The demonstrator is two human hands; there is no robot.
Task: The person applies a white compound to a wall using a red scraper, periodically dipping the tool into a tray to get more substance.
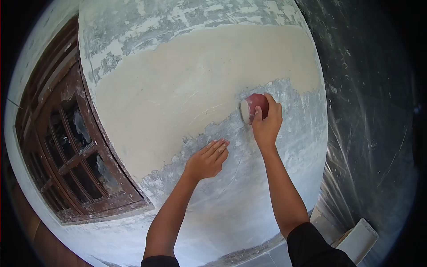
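- Head view: your right hand (pixel 267 122) is raised against the wall (pixel 249 196), and the red sanding pad (pixel 254 107) sits in its grip, just above the knuckles and pressed flat to the plaster.
- The pad lies at the fingertip end of your right grip; its pale edge faces left, away from the palm, and its red face shows between your thumb and your fingers.
- Your right grip is closed around the pad: the thumb (pixel 257 115) lies along its lower left side, and the fingers wrap over its right edge and top.
- The pad rests right on the border where the smooth cream patch (pixel 187 84) meets the rough grey plaster, which spreads below and to the right of your grip.
- Your left hand (pixel 208 160) lies down and to the left of the pad, well apart from it. It holds nothing: the fingers are straight and held together, and the palm is flat on the grey wall, with the fingertips pointing up and right toward the cream edge.
- Left of your left hand, a dark wooden window frame (pixel 75 151) is set into the wall.
- Right of your right forearm, clear plastic sheeting (pixel 369 124) hangs past the wall's edge.
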